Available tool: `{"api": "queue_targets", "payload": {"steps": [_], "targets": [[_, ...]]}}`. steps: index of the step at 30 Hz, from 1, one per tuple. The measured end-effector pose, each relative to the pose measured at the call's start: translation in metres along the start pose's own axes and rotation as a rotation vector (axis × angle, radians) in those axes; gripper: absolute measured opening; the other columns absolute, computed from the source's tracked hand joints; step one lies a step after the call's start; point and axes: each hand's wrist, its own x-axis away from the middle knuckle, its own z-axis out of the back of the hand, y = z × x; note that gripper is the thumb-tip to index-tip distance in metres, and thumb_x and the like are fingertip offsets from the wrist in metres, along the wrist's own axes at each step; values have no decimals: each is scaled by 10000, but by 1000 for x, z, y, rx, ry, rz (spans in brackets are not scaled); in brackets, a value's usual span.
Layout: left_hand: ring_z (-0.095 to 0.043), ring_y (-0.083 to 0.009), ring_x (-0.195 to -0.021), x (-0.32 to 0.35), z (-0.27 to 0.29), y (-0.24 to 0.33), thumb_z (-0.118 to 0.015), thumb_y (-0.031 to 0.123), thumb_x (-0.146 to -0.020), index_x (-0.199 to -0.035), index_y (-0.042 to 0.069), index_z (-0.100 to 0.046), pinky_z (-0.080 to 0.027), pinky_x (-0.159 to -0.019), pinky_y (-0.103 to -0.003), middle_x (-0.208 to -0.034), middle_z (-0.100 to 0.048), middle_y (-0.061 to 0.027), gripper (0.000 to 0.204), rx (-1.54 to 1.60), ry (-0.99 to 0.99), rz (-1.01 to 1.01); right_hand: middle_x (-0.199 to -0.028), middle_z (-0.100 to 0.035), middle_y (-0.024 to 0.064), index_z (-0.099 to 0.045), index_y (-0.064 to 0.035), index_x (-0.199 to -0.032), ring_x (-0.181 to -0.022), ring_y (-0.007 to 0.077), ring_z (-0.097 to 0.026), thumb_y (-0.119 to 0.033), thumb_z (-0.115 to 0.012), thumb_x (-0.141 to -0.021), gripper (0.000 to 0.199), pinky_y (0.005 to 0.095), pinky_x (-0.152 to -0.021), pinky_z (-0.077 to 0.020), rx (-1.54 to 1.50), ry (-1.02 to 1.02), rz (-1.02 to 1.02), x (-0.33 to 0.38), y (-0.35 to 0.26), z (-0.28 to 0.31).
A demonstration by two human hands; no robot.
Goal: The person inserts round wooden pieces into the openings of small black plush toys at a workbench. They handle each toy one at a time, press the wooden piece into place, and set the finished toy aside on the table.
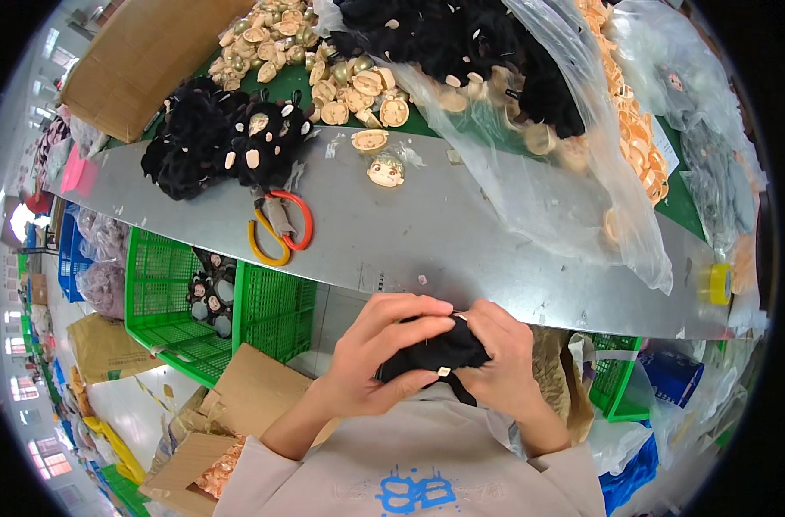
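Between my two hands, close to my chest at the table's near edge, is a black plush piece (pixel 437 351) with a small pale part on it. My left hand (pixel 384 345) wraps its left side, fingers over the top and thumb below. On the right side, my right hand (pixel 503 355) pinches it with bent fingers. Parts of the piece are hidden under my fingers. Ahead on the metal table (pixel 367 220) lie a doll face piece (pixel 386 171) and a hollow beige shell (pixel 369 140). Scissors (pixel 282 226) with red and yellow handles rest to the left.
Black plush pieces (pixel 194 138) pile up at the far left, near a heap of beige shells (pixel 358 90). Clear plastic sheeting (pixel 530 189) drapes over the right side. A green crate (pixel 272 310) and a cardboard box (pixel 255 392) stand below left. Yellow tape (pixel 718 284) sits far right.
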Motion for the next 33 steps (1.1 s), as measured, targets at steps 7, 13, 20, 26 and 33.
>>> {"api": "queue_targets", "payload": {"steps": [7,13,20,26,33], "targets": [[-594,-276,-951,1,-7,-2,-834,77,-686,-1265,82,-675,-533,-788,-372,-1087,-624,-108,601,-125,-54,-3,-1091,-608,166,-624,14,-1088,-910,330,-642,95,-690,-557,541,386,-763,-546,-72,19,111,3,11,-3],[-575,-206,-771,0,-11,-10,-824,69,-653,-1121,102,-767,-476,-647,-296,-920,-619,-69,473,-256,-8,-213,-1095,-639,161,-619,35,-1077,-892,311,-674,83,-723,-583,507,360,-723,-572,-104,-14,134,11,8,-5],[-566,-204,-739,4,-13,-11,-826,39,-631,-1064,122,-780,-460,-629,-292,-906,-616,-63,443,-176,-3,-170,-1074,-651,158,-630,33,-1069,-894,302,-677,71,-738,-585,498,355,-735,-579,-95,-8,147,15,12,-7],[-573,-214,-768,9,-21,-9,-832,50,-589,-1126,129,-750,-502,-655,-315,-916,-631,-52,549,-224,60,-125,-1076,-655,162,-636,18,-1104,-897,307,-678,62,-740,-591,525,354,-739,-577,-165,-4,103,16,13,-4],[-555,-213,-753,10,-17,-10,-830,45,-590,-1129,132,-753,-483,-644,-307,-922,-606,-51,552,-180,19,-121,-1077,-656,176,-626,10,-1152,-915,317,-674,31,-775,-612,561,364,-753,-570,-184,-41,111,17,14,-3]]}}
